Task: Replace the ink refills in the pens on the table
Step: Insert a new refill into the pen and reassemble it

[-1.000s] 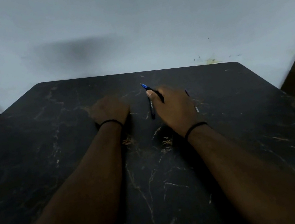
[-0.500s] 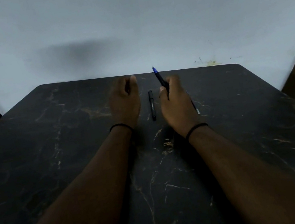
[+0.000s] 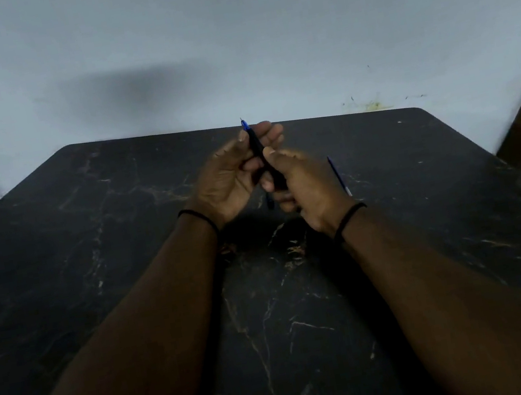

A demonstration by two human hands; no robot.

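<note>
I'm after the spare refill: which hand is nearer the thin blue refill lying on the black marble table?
Right. The right hand is just beside the thin blue refill; the left hand is beyond it, farther off.

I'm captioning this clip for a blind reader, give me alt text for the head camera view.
Both hands, left hand and right hand, hold a black pen with a blue tip above a dark marble table; a thin refill lies on it beside the right hand.
</note>
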